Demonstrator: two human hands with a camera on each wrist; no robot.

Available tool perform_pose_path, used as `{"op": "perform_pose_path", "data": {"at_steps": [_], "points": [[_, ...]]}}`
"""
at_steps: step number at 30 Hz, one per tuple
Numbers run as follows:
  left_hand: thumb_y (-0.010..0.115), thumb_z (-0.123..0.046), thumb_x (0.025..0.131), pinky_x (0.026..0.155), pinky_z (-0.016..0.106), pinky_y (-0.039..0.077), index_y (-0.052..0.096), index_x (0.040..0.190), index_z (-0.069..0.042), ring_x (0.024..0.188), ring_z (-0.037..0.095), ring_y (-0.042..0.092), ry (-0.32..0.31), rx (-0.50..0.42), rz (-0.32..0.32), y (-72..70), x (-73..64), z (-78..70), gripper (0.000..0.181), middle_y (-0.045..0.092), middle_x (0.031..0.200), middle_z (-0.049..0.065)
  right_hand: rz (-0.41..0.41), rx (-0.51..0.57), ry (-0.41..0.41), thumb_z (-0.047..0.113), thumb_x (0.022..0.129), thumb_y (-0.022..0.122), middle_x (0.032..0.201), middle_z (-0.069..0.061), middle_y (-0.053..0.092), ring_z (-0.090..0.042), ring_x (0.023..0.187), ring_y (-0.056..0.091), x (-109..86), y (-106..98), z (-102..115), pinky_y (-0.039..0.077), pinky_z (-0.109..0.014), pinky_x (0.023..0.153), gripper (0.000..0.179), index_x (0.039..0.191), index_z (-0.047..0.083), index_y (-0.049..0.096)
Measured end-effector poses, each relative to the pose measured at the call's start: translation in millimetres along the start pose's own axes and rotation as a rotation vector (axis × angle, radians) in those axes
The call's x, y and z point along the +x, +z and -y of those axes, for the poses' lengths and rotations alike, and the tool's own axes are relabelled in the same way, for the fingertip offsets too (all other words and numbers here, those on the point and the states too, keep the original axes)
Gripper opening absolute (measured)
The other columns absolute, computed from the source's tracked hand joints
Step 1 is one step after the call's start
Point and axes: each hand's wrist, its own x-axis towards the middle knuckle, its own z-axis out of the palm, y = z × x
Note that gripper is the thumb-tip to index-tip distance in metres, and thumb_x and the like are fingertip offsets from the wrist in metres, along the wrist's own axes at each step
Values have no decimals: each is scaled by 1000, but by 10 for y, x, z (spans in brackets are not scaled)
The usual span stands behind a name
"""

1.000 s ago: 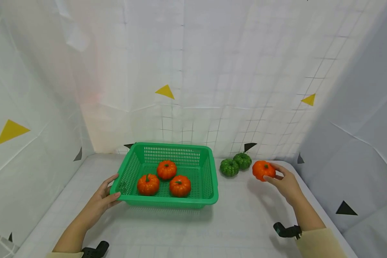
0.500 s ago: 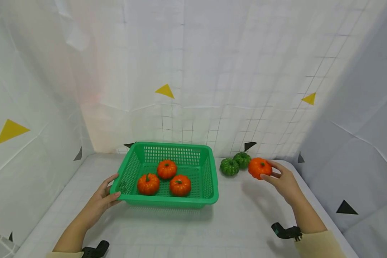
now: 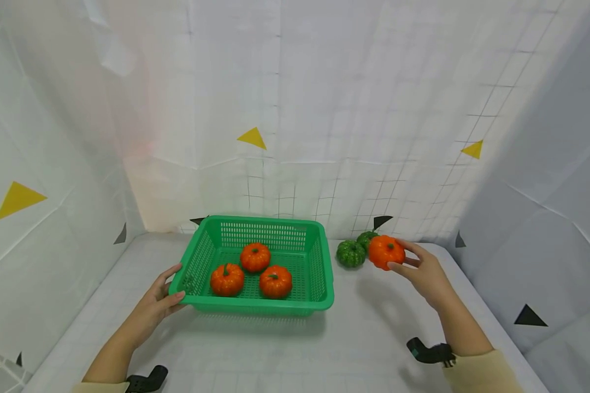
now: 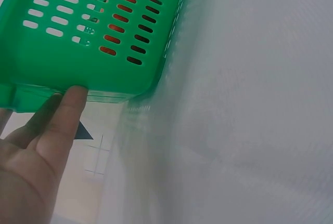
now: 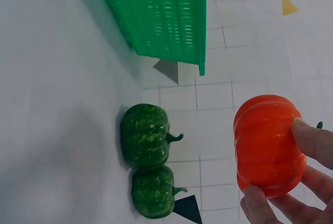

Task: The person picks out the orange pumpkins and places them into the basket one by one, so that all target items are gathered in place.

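Raised off the table, a small orange pumpkin (image 3: pixel 386 252) is held between the thumb and fingers of my right hand (image 3: pixel 425 275). In the right wrist view the orange pumpkin (image 5: pixel 269 146) shows its side, fingertips on it. My left hand (image 3: pixel 151 312) grips the left front corner of a green plastic basket (image 3: pixel 255 304) by its rim. Inside the basket sit an orange pumpkin (image 3: pixel 255 257) at the back, another orange pumpkin (image 3: pixel 226 280) at the left and a third orange pumpkin (image 3: pixel 275 282) at the right.
Right of the basket, a green pumpkin (image 3: pixel 351 254) stands on the white table (image 3: pixel 295 355). A second green pumpkin (image 3: pixel 366 238) behind it is partly hidden by the held one. White sheeting (image 3: pixel 314 109) walls the table at the back and sides.
My right hand has carried the orange pumpkin leftward and slightly up, so it now covers part of the rear green pumpkin. The left hand and basket have stayed in place.
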Motion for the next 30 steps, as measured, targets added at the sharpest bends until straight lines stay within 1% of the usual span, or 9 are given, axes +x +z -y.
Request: {"op": "perform_pose_path", "data": {"at_steps": [3, 7, 13, 18, 25, 30], "points": [[55, -16, 104, 93, 22, 51, 8, 161, -15, 117, 12, 57, 9, -1, 10, -1, -1, -8, 74, 32, 145, 33, 18, 18, -11, 44, 88, 76, 159, -22, 26, -49, 135, 41, -4, 13, 70, 47, -58, 98, 82, 156, 18, 37], [55, -15, 104, 93, 22, 51, 8, 161, -15, 117, 12, 57, 13, -10, 12, -9, 5, 2, 74, 31, 146, 32, 43, 38, -33, 43, 88, 76, 160, -20, 27, -48, 135, 41, 6, 31, 168, 46, -60, 99, 81, 156, 19, 38], [55, -14, 104, 94, 22, 51, 10, 161, -16, 116, 13, 58, 10, -14, 7, -13, 6, 22, 73, 34, 144, 31, 93, 58, -66, 39, 90, 76, 161, -17, 28, -48, 135, 42, 25, 91, 281, 46, -61, 99, 78, 155, 18, 39], [55, -14, 104, 93, 22, 51, 10, 161, -16, 115, 11, 58, 10, -8, 4, -7, -2, 11, 72, 34, 144, 32, 126, 50, -89, 39, 91, 75, 160, -17, 29, -48, 135, 41, 60, 160, 357, 46, -62, 99, 75, 154, 18, 40], [54, -13, 104, 93, 23, 51, 9, 161, -15, 114, 11, 58, 11, -13, 8, 1, -14, -19, 73, 35, 143, 32, 161, 41, -87, 41, 88, 77, 159, -14, 32, -44, 133, 45, 138, 249, 501, 44, -64, 101, 72, 151, 23, 45], [54, -14, 104, 94, 24, 51, 8, 161, -16, 114, 10, 58, 7, -10, 4, 1, -10, -19, 73, 36, 144, 31, 215, 55, -80, 36, 90, 76, 156, -15, 35, -43, 131, 47, 219, 339, 604, 43, -65, 102, 70, 151, 20, 46]]}}
